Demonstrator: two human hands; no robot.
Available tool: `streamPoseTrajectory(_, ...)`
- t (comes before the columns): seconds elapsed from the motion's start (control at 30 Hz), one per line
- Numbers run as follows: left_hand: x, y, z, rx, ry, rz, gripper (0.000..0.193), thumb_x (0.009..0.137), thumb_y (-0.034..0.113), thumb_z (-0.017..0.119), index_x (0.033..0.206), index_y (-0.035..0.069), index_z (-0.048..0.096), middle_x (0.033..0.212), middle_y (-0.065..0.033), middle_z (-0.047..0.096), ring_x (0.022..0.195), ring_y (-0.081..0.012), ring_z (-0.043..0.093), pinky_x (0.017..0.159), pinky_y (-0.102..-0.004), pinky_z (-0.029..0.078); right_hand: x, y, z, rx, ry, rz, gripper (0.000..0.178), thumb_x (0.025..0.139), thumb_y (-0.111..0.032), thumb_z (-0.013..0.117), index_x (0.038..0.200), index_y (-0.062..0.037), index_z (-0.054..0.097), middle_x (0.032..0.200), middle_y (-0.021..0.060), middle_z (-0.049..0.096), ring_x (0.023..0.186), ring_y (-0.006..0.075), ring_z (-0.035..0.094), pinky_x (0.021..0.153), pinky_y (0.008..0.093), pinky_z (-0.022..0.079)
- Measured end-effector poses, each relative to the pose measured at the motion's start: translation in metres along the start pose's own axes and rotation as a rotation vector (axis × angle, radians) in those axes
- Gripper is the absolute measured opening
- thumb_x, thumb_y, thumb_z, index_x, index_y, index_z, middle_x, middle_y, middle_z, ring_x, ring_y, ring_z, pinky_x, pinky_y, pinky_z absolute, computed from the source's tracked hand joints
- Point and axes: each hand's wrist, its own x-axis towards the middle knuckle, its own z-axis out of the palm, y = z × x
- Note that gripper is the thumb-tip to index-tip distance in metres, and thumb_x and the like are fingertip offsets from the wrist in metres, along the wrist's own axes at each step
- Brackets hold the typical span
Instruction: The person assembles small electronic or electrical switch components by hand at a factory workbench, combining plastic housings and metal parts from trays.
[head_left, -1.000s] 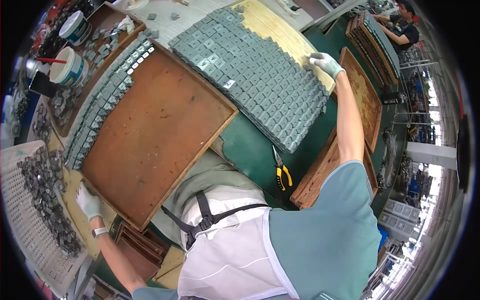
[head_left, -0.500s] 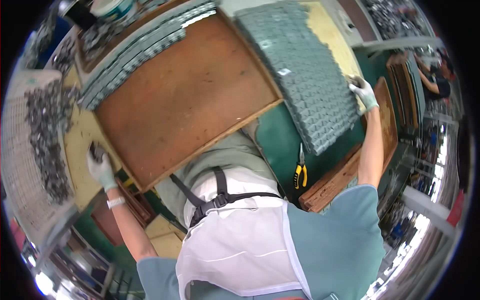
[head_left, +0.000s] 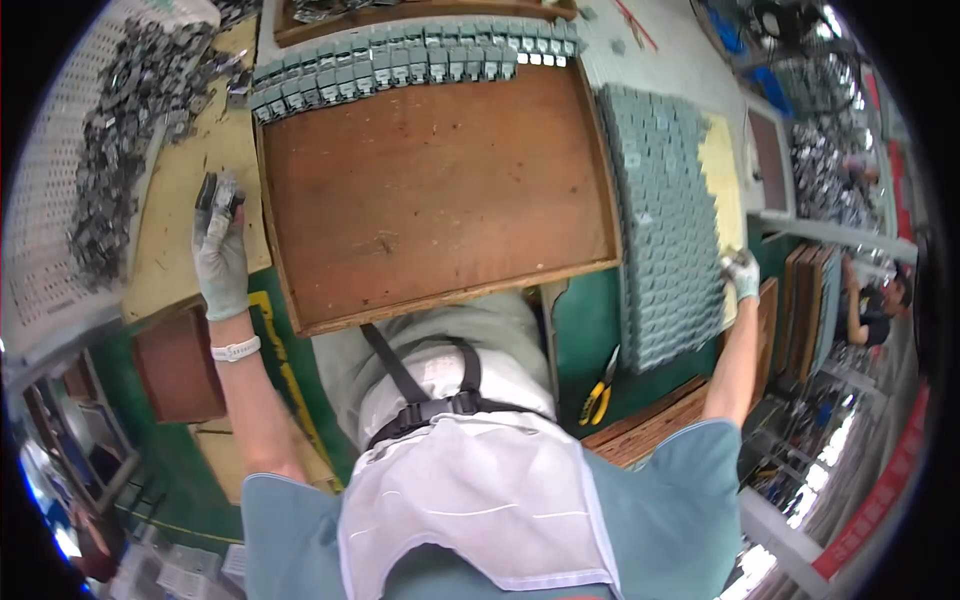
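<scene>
left grip [head_left: 221, 262], stretched forward, holds a small grey part [head_left: 228, 192].

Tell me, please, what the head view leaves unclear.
Head view:
White-gloved right grip: too small and curled to tell whether it holds anything.
White perforated plastic basket: upper left cut off by the dark fisheye rim.
Small blocky gray parts in the white-gloved left grip: count unclear, they overlap.

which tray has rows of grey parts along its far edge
The large central tray: grey parts line its far side; the reddish tray, lower left, shows none; the top-edge tray shows jumbled pieces.
</scene>
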Motion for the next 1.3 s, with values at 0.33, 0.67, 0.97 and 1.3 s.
streamPoseTrajectory(0.33, -0.015, 0.018, 0.052, -0.206, -0.241, -0.114, 0.051, 0.088, 0.008, 0.050, 0.137, -0.006, 0.050, 0.136, -0.0210, 0.056, 0.110, -0.0238, 0.063, 0.090, -0.0267, 0.048, 0.007, -0.070, 0.006, 0.244, 0.223, -0.090, 0.031, 0.079, -0.012, 0.078, 0.107, -0.0004, 0.071, 0.070, -0.0017, 0.058, 0.053, 0.0050, 0.047, 0.048, 0.0212, 0.036)
streamPoseTrajectory(0.67, -0.057, -0.049, 0.145, -0.326, -0.405, -0.340, 0.055, 0.087, 0.008, 0.059, 0.139, -0.006, 0.047, 0.137, -0.0192, 0.056, 0.111, -0.0253, 0.062, 0.091, -0.0301, 0.048, -0.104, -0.346, 0.202, 0.544, -0.698, -0.227, 0.049, 0.083, -0.011, 0.075, 0.126, 0.0062, 0.060, 0.117, 0.0089, 0.066, 0.107, 0.0151, 0.061, 0.095, 0.0279, 0.047)
streamPoseTrajectory(0.97, -0.077, -0.065, 0.159, -0.214, -0.395, -0.454, 0.045, 0.094, 0.008, 0.061, 0.137, -0.003, 0.050, 0.131, -0.0124, 0.060, 0.111, -0.0215, 0.062, 0.090, -0.0305, 0.051, -0.173, -0.392, 0.296, 0.957, -0.884, -0.213, 0.033, 0.086, -0.006, 0.071, 0.117, 0.0032, 0.067, 0.112, 0.0103, 0.069, 0.099, 0.0146, 0.064, 0.091, 0.0276, 0.051)
streamPoseTrajectory(1.3, -0.093, -0.065, 0.173, 0.011, -0.293, -0.288, 0.029, 0.098, 0.002, 0.053, 0.125, -0.006, 0.060, 0.111, -0.0105, 0.068, 0.095, -0.0153, 0.065, 0.079, -0.0270, 0.054, -0.165, -0.380, 0.312, 0.615, -0.714, -0.484, 0.031, 0.082, -0.002, 0.075, 0.112, 0.0015, 0.071, 0.100, -0.0003, 0.067, 0.092, 0.0091, 0.063, 0.082, 0.0236, 0.050)
